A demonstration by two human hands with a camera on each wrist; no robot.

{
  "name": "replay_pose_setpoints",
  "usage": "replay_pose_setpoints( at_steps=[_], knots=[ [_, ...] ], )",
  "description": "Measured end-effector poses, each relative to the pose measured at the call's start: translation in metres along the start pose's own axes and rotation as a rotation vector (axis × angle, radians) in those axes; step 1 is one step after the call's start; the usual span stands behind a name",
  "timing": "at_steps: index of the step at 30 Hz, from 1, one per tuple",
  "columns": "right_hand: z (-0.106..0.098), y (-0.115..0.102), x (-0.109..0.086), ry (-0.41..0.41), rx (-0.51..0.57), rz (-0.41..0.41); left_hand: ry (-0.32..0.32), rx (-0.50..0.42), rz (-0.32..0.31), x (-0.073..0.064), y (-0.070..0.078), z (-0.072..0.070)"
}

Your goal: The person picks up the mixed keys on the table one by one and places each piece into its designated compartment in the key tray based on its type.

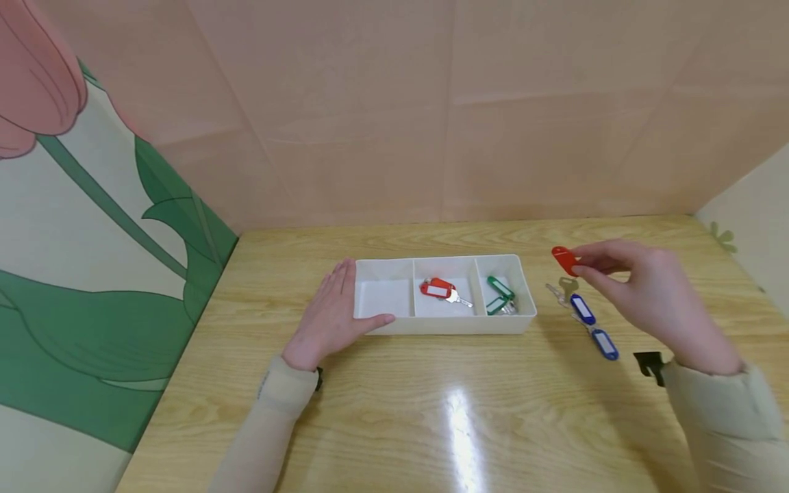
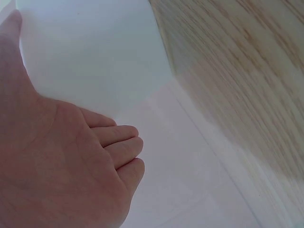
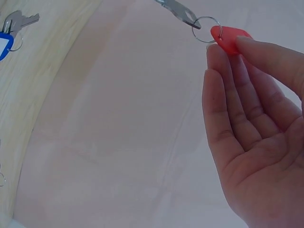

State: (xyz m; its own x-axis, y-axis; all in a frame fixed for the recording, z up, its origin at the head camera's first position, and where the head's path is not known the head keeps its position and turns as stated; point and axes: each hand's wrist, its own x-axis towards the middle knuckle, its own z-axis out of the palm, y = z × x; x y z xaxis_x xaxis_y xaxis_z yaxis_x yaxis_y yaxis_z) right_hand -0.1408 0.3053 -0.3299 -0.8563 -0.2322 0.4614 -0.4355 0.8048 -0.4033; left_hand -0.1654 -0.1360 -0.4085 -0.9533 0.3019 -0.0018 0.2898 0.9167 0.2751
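My right hand (image 1: 647, 287) pinches a red key tag (image 1: 564, 261) between thumb and fingers, raised above the table right of the white box (image 1: 444, 326). In the right wrist view, a metal key (image 3: 183, 12) is attached to this tag by a ring (image 3: 194, 34). My left hand (image 1: 329, 318) rests against the box's left end with straight fingers, its thumb over the front rim. Red key tags (image 1: 439, 287) with a key lie in the middle compartment. Green key tags (image 1: 501, 287) with keys lie in the right one; the left compartment holds nothing.
Two blue key tags (image 1: 582, 309) with keys lie on the wooden table (image 1: 382, 404) below my right hand. A pink panel (image 1: 345, 137) stands along the table's back edge, and a flower-patterned panel (image 1: 111, 329) borders the left side.
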Motion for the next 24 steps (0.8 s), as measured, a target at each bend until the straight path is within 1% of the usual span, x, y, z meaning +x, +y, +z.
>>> replay_pose_setpoints(
  at_steps=[7,17,24],
  knots=[
    [0.001,-0.003,0.000,0.003,-0.021,-0.017,0.001,-0.008,-0.001,0.000,0.000,0.000],
    [0.003,-0.012,0.006,0.016,0.022,-0.013,0.002,0.001,0.000,0.000,-0.001,0.000],
    [0.009,-0.019,0.007,0.025,0.054,-0.045,-0.002,-0.005,0.004,0.000,0.000,-0.001]
  ],
)
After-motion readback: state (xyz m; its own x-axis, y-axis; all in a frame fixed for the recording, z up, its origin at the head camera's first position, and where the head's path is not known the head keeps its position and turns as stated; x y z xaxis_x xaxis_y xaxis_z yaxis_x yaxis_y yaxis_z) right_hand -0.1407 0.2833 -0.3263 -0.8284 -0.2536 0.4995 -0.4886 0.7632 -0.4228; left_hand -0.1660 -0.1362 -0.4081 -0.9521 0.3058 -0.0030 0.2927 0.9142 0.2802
